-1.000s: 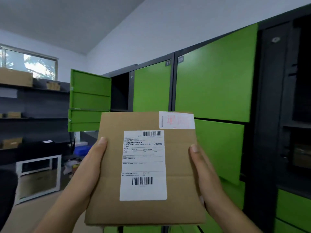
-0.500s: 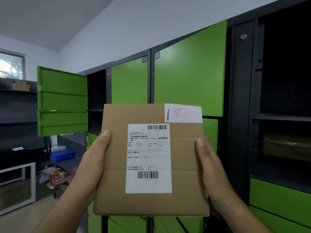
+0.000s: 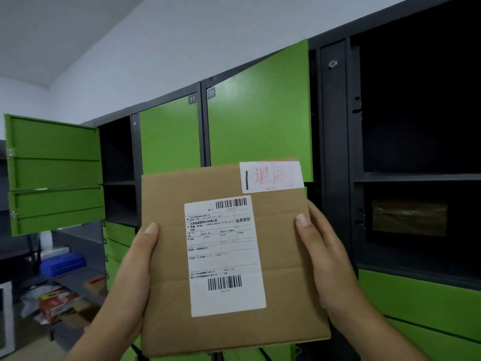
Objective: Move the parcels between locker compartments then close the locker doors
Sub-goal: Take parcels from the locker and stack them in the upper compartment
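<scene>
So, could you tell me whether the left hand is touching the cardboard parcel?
Touching: the head view shows the left hand gripping the cardboard parcel, thumb pressed on its face.

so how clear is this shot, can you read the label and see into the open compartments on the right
Head view: the parcel held by the left hand and right hand is fairly sharp, its shipping label barcodes crisp but small print soft; the open compartments on the right are very dark, with only a dim brown parcel showing; wide-angle distortion tilts the locker lines; the background at left is blurry.
</scene>
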Available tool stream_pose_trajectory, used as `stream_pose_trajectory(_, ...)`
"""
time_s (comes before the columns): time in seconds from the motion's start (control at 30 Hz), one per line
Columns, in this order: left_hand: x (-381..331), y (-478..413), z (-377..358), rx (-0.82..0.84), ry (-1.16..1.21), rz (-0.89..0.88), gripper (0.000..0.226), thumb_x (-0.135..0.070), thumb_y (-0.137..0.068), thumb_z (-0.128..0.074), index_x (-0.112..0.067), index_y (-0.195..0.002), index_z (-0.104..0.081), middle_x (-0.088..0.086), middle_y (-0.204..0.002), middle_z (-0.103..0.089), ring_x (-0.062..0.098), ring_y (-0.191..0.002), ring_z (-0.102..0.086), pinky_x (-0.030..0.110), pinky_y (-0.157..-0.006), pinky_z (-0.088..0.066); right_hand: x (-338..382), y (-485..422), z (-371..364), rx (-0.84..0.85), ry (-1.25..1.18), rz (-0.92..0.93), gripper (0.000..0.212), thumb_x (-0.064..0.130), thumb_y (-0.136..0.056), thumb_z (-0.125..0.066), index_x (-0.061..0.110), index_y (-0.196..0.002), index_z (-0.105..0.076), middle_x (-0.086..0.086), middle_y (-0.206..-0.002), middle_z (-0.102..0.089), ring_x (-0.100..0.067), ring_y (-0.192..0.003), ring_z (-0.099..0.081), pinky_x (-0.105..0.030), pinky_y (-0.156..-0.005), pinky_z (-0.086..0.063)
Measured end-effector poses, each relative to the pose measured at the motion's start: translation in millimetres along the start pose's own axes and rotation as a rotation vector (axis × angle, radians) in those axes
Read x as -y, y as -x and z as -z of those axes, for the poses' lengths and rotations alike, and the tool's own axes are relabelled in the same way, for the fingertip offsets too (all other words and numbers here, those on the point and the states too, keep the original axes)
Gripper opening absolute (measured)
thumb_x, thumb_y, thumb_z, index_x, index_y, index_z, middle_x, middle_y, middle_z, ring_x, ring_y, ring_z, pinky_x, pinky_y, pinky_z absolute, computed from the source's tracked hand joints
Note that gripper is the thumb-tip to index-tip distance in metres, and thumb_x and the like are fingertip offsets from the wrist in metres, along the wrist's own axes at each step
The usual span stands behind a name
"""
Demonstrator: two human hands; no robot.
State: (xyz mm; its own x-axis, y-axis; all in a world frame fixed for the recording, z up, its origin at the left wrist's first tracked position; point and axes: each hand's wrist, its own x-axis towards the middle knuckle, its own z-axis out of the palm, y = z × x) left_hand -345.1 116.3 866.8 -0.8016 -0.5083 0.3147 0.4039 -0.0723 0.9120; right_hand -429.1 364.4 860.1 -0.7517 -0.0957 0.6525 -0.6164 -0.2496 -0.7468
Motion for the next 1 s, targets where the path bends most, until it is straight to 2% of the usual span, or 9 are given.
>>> stream_pose_trajectory(0.1, 1, -2, -5, 0.19, -0.058, -0.122, 0.044, -0.01, -0.109, -0.05, -0.018, -0.153, -0.053, 0.012, -0.118, -0.073, 0.019, -0.077, -0.062, 0.01, -0.058, -0.055, 19, 1, 21, -0.17, 0.012, -0.008, 0.037, 0.046, -0.092, -0.064, 0.035, -0.128, -0.066, 0.022, -0.108, -0.076, 0.005, -0.092, -0.072, -0.008, -0.066, -0.053)
stream_pose_trajectory(0.17, -9, -2, -24, 0.25, -0.04, -0.18, 0.052, 0.012, -0.104, -0.048, -0.014, -0.149, -0.046, 0.0, -0.11, -0.061, 0.001, -0.072, -0.044, -0.002, -0.043, -0.037, 35, 1, 38, -0.232, 0.037, -0.016, 0.027, 0.045, -0.093, -0.065, 0.035, -0.118, -0.07, 0.02, -0.101, -0.077, 0.003, -0.087, -0.073, -0.011, -0.064, -0.053)
stream_pose_trajectory(0.27, -5, 2, -54, 0.227, -0.105, -0.199, 0.051, -0.002, -0.104, -0.057, -0.03, -0.146, -0.047, -0.002, -0.136, -0.062, 0.013, -0.081, -0.063, 0.007, -0.063, -0.053, 60, 4, 65, -0.311, 0.099, -0.048, 0.023, 0.049, -0.094, -0.066, 0.036, -0.112, -0.073, 0.014, -0.102, -0.078, 0.0, -0.082, -0.073, -0.023, -0.07, -0.053)
stream_pose_trajectory(0.37, 1, 18, -82, 0.414, -0.038, -0.122, 0.068, -0.041, -0.088, -0.068, -0.057, -0.15, -0.044, -0.016, -0.131, -0.073, 0.022, -0.103, -0.078, 0.048, -0.086, -0.063, 83, 10, 95, -0.4, 0.123, -0.059, 0.025, 0.047, -0.094, -0.068, 0.032, -0.113, -0.074, 0.007, -0.105, -0.08, -0.006, -0.083, -0.076, -0.025, -0.068, -0.056)
stream_pose_trajectory(0.53, 12, 32, -144, 0.635, -0.053, -0.191, 0.081, -0.043, -0.083, -0.07, -0.06, -0.149, -0.027, -0.04, -0.117, -0.068, -0.002, -0.105, -0.073, 0.02, -0.078, -0.06, 120, 17, 150, -0.511, 0.215, -0.128, 0.032, 0.053, -0.091, -0.07, 0.029, -0.111, -0.075, 0.003, -0.099, -0.082, -0.015, -0.082, -0.078, -0.031, -0.07, -0.058)
stream_pose_trajectory(0.7, 11, 26, -221, 0.71, 0.12, -0.06, 0.088, -0.022, -0.082, -0.082, -0.038, -0.158, -0.041, -0.015, -0.127, -0.076, 0.012, -0.108, -0.076, 0.034, -0.092, -0.057, 147, 0, 209, -0.682, 0.304, -0.138, 0.046, 0.051, -0.088, -0.077, 0.011, -0.109, -0.068, -0.005, -0.094, -0.079, -0.022, -0.078, -0.074, -0.031, -0.065, -0.056)
stream_pose_trajectory(0.8, 3, 3, -280, 0.707, 0.232, 0.026, 0.067, -0.004, -0.09, -0.072, -0.023, -0.151, -0.054, -0.003, -0.12, -0.08, 0.015, -0.096, -0.079, 0.03, -0.079, -0.06, 154, -24, 240, -0.676, 0.351, -0.159, 0.034, 0.041, -0.094, -0.071, 0.012, -0.111, -0.07, -0.012, -0.107, -0.077, -0.027, -0.088, -0.071, -0.034, -0.073, -0.051)
stream_pose_trajectory(0.87, -4, -16, -317, 0.726, 0.233, 0.042, 0.06, -0.008, -0.088, -0.073, -0.017, -0.146, -0.059, 0.003, -0.114, -0.081, 0.018, -0.091, -0.078, 0.031, -0.066, -0.06, 155, -39, 258, -0.591, 0.343, -0.173, 0.018, 0.035, -0.097, -0.067, 0.021, -0.106, -0.076, -0.01, -0.109, -0.079, -0.023, -0.082, -0.073, -0.033, -0.072, -0.052)
stream_pose_trajectory(1.0, -20, -43, -371, 0.665, 0.216, 0.093, 0.066, -0.023, -0.08, -0.082, -0.023, -0.142, -0.062, 0.008, -0.117, -0.079, 0.029, -0.098, -0.076, 0.037, -0.061, -0.06, 152, -71, 289, -0.574, 0.236, -0.202, 0.02, 0.039, -0.095, -0.067, 0.023, -0.103, -0.076, -0.002, -0.083, -0.081, -0.02, -0.07, -0.075, -0.034, -0.073, -0.058)
